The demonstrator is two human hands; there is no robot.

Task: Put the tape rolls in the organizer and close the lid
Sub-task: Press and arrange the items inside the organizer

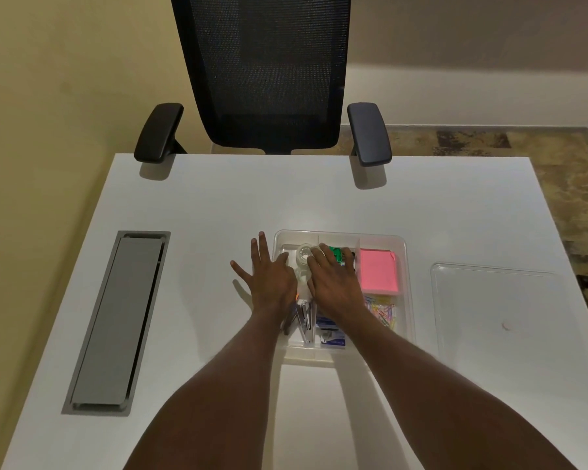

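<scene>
A white desk (218,205) fills the view, with a black mesh chair (269,72) pushed in at the far side and a grey cable hatch (116,320) set into the top on your left. Your clear organizer (406,266) sits just right of centre, its long axis running from you toward the chair. Its lid (496,307) lies flat on the desk just to the right, so closing is not yet done.

Your left hand (269,276) is spread flat, fingers splayed, straddling the organizer's left wall, probably to steady it; it holds nothing. Your right hand (333,279) reaches into the far-left compartment, its fingers curled over 1 clear tape roll (304,254), which lies flat with its hole facing up. Whether you grip it or only press it down, I cannot tell.

A 2nd clear roll seems to lie just nearer you, mostly hidden. Pink sticky notes (377,271) and coloured paper clips (384,312) fill the right-hand compartments.
</scene>
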